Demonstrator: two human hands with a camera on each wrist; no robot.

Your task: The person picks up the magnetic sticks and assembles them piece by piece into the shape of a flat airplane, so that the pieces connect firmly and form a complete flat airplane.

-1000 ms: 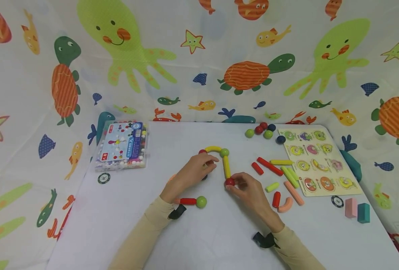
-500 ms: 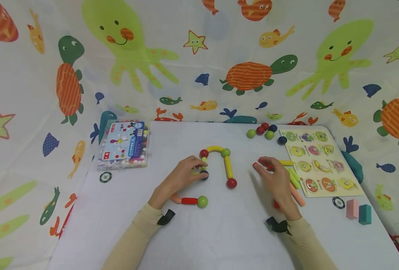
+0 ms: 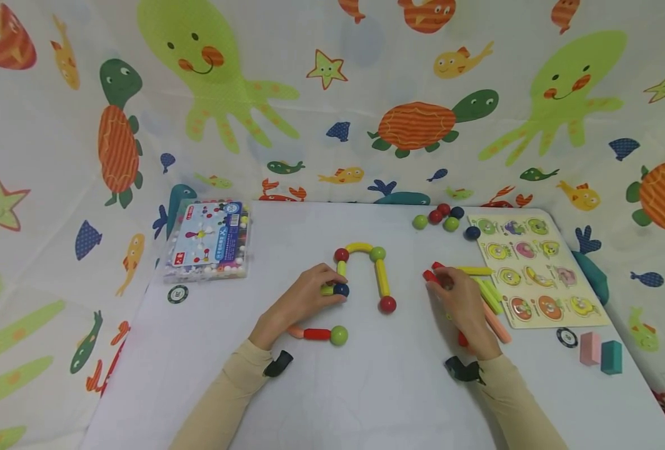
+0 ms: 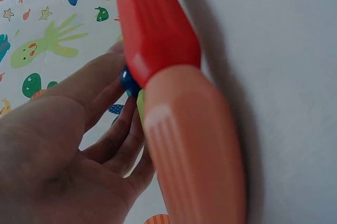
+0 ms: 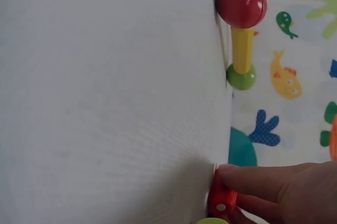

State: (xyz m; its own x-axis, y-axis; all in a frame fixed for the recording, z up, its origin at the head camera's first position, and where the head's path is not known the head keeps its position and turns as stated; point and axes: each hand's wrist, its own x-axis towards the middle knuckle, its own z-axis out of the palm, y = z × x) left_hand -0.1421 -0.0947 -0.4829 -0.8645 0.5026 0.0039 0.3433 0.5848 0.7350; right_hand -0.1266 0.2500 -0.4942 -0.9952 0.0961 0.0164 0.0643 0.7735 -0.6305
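Observation:
My left hand (image 3: 309, 295) pinches a dark blue ball (image 3: 340, 290), a joint of a stick-and-ball chain. From that ball a short yellow-green stick leads up to a red ball (image 3: 341, 255). A curved yellow stick (image 3: 359, 247) joins it to a green ball (image 3: 377, 253), and a straight yellow stick (image 3: 382, 277) runs down to another red ball (image 3: 387, 304). My right hand (image 3: 463, 303) pinches a short red stick (image 5: 222, 197) beside a longer, mostly hidden red one. Below the left hand lies a piece with a red stick (image 3: 317, 334) and a green ball (image 3: 339, 335).
A clear box of beads (image 3: 207, 240) stands at the back left. Loose balls (image 3: 435, 216) lie at the back right, beside a fruit picture board (image 3: 540, 269). Yellow, green and orange sticks (image 3: 495, 322) lie around the right hand. Pink (image 3: 590, 348) and teal blocks (image 3: 611, 357) stand at right.
My right hand has let go of the red ball below the straight yellow stick and moved right to the red sticks. My left hand has drawn back slightly, uncovering the blue ball.

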